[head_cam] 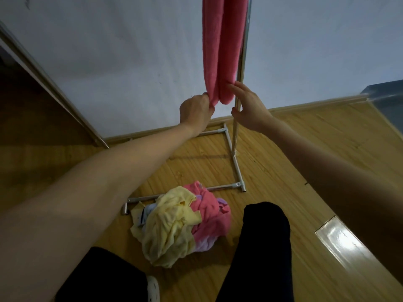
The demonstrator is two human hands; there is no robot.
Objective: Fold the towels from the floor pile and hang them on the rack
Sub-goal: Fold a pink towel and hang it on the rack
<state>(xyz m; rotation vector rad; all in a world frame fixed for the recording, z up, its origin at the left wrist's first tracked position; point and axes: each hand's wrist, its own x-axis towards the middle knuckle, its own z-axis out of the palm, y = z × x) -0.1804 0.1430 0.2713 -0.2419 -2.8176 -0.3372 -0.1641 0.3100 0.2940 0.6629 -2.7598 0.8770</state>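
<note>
Pink towel [220, 51] hanging vertically, left hand [196, 112] pinching bottom

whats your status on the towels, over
Left hand pinches hung pink towel hem; right hand open beside it at rack pole. Pile waits on floor. Nothing blocking.

The hanging pink towel [218, 51] is fluffy, matt terry cloth — as are the floor pile's [181, 225] crumpled yellow and pink towels. The rack [236, 162] is shiny, smooth metal tubing. The floor [305, 149] is grained wood — glossy at its right edge.
</note>
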